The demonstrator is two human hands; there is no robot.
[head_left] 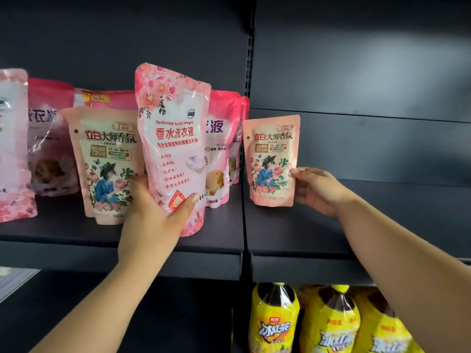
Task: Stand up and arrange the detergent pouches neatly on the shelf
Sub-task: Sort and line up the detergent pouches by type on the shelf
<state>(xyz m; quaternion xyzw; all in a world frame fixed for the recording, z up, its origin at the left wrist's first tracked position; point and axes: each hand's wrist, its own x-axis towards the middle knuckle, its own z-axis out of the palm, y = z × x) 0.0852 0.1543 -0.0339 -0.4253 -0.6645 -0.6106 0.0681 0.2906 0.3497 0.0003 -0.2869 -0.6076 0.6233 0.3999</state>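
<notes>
My left hand grips the lower part of a tall pink rose-printed detergent pouch, holding it upright just above the dark shelf board. My right hand holds the right edge of a small peach pouch that stands upright on the right-hand shelf section. Another peach pouch stands left of my left hand. Behind it, several pink pouches stand against the back panel, and one more shows behind the tall pouch.
A pink pouch stands at the far left edge. A slotted upright divides the two shelf sections. The right shelf is bare beyond the small pouch. Yellow iced-tea bottles stand on the shelf below.
</notes>
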